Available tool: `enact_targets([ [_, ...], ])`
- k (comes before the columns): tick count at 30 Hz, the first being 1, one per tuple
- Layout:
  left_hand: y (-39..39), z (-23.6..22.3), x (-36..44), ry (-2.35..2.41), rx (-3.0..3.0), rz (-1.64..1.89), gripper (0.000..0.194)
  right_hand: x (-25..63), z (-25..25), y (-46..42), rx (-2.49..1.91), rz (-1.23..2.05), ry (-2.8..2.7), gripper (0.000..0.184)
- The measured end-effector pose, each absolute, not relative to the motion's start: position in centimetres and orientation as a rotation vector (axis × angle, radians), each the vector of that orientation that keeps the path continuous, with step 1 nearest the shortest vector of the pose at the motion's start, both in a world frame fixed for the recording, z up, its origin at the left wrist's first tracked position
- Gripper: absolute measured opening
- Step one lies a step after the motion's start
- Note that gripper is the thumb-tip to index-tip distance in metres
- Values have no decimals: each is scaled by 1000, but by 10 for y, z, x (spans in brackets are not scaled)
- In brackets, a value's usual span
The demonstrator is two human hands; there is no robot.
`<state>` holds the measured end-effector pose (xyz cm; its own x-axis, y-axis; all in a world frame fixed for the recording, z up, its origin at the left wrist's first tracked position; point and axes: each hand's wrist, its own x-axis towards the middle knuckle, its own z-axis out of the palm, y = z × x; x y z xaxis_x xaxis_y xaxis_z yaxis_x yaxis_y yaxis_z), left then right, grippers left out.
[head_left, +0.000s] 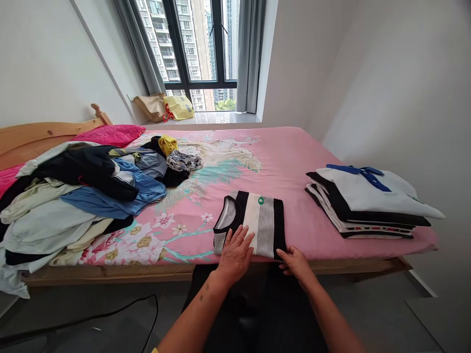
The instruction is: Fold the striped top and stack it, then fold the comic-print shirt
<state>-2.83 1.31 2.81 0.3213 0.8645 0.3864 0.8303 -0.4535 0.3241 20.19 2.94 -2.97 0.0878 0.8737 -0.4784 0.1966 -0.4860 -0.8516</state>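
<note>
a wide bed with a pale wooden frame [147, 272] takes up most of the room, covered by a pink cotton sheet [283, 152] printed with white birds, turquoise plumes and flowers. beyond it stands a tall dark-framed window [184, 59], with long grey fabric curtains [250, 59] at both sides and high-rise buildings outside. a sprawling heap of loose clothes [84, 191] in black, white, blue and cream covers the left side of the bed, partly in front of a bright pink shiny pillow [110, 134]; one pale piece hangs over the near edge. on the right side sits a neat stack of folded white and black garments [368, 206], with a blue ribbon-like strip [375, 180] across its top. a crumpled brown paper bag [151, 107] and a yellow bag [180, 108] lie side by side on the windowsill. the folded black, cream and striped knit top [265, 215] lies at the near edge of the bed, between heap and stack, its neckline facing left. the left hand [235, 252] rests flat on its lower part, fingers slightly spread. the right hand [294, 262] is at its near right corner, fingers bent; whether they pinch the cloth i cannot tell. a small round green badge [261, 200] shows near the top's far edge.
</note>
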Motion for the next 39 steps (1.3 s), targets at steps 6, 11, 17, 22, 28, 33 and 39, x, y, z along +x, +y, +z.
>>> enact_targets([
  [6, 22, -13, -71, 2296, 2021, 354, 62, 203, -34, 29, -1689, 1433, -982, 32],
  [11, 17, -14, -110, 2431, 1880, 577, 54, 203, -27, 27, -1669, 1473, -929, 34],
  [17, 18, 17, -32, 1863, 2394, 707, 48, 199, -20, 20, -1658, 1466, -908, 35],
  [22, 23, 15, 18, 1541, 2501, 508, 52, 199, -22, 19, -1614, 1481, -894, 32],
  [28, 29, -7, -81, 2132, 2085, 401, 60, 201, -26, 23, -1607, 1456, -881, 28],
  [33, -12, -9, -131, 2145, 1670, 934, 43, 202, -26, 21, -1585, 1477, -852, 31],
  [39, -59, -27, -26, 1423, 834, 842, 52, 206, -17, 22, -1544, 1603, -821, 20],
])
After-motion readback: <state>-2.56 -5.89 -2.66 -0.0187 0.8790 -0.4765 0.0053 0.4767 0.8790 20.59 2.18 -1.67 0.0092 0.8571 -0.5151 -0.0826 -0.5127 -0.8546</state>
